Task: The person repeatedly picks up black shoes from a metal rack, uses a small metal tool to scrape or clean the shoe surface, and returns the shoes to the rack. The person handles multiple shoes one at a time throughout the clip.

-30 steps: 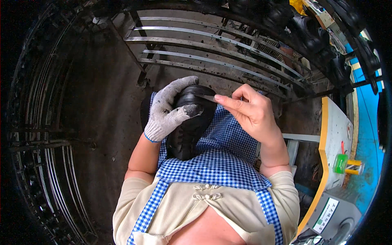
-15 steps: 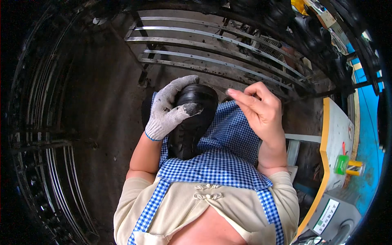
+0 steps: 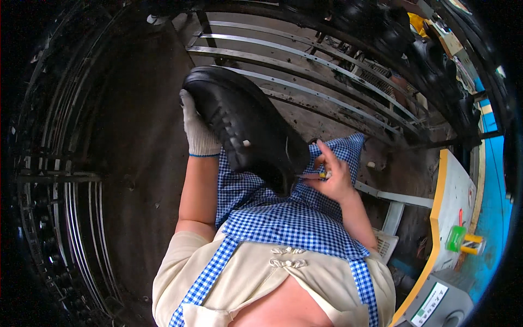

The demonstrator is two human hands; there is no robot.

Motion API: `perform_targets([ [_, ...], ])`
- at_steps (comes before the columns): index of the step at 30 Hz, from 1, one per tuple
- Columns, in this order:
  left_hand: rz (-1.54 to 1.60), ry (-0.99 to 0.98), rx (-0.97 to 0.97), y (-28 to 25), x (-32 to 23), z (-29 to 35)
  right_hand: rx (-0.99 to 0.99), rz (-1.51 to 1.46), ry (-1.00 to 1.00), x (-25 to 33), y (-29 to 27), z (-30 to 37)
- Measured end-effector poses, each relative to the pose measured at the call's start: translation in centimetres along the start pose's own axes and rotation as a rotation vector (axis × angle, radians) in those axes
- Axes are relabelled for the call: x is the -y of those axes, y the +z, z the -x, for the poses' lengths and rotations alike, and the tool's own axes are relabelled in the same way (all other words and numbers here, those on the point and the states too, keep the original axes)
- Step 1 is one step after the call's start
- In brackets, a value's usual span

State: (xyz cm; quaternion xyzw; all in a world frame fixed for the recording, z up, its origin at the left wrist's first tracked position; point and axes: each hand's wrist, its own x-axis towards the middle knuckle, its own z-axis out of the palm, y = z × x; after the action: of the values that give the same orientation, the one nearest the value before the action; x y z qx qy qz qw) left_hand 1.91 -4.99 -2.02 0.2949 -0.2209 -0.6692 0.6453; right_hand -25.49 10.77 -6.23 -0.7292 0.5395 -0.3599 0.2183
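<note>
Rack [image 3: 229, 52] stands beyond; left hand [image 3: 199, 131]: grip clamped on shoe [image 3: 248, 120]; right hand [image 3: 338, 180]: grip together on tool [image 3: 313, 176] near heel [image 3: 298, 157].

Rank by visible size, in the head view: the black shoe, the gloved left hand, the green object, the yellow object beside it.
1. Black shoe
2. Gloved left hand
3. Green object and yellow object: too alike to rank
</note>
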Motion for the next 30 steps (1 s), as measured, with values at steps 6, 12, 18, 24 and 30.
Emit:
perform_targets([
  [6,0.279,-0.107,0.03,-2.5,1.6,-1.5,-0.136,0.047,-0.257,1.1,2.7,-0.3],
  [12,0.118,-0.094,0.073,-3.9,1.5,-1.2,-0.127,-0.374,-0.08,3.1,1.2,-1.3],
  [18,-0.131,-0.019,0.089,-4.8,2.2,-0.6,-0.183,-0.992,0.4,0.7,-0.8,-1.3],
  [24,-0.169,-0.114,-0.05,-3.6,3.1,0.0,-0.194,-1.219,0.538,0.4,-1.0,-0.6],
  [30,-0.103,-0.171,0.186,0.6,1.7,2.6,-0.458,-1.301,0.475,0.9,-5.2,0.0],
])
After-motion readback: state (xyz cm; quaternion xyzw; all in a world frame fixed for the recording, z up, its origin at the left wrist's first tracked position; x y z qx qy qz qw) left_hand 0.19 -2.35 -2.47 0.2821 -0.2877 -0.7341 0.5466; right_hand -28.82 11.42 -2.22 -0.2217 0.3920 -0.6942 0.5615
